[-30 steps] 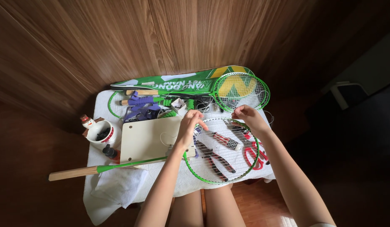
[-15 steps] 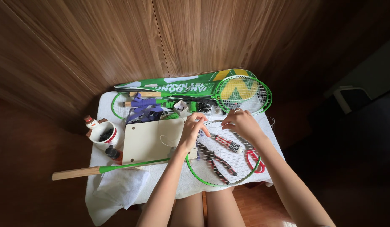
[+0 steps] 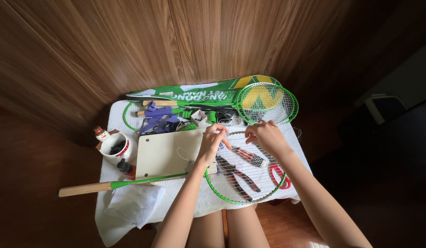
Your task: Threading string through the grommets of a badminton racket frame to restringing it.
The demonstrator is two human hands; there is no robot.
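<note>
Two hands are working at the upper rim of the racket [image 3: 243, 181], lying at centre frame on the white cloth [image 3: 130, 206]. I am pinching my left hand [image 3: 213, 140] shut on a thin string [image 3: 181, 154]; my right hand [image 3: 266, 135] is curling over the rim, fingers closed, though what they are gripping I cannot tell. Strings are running across much of the head, so stringing appears partly done; the upper section looks unfinished. Pliers [image 3: 238, 174] are lying under the strings; a beige board [image 3: 169, 154] is sitting left of centre.
</note>
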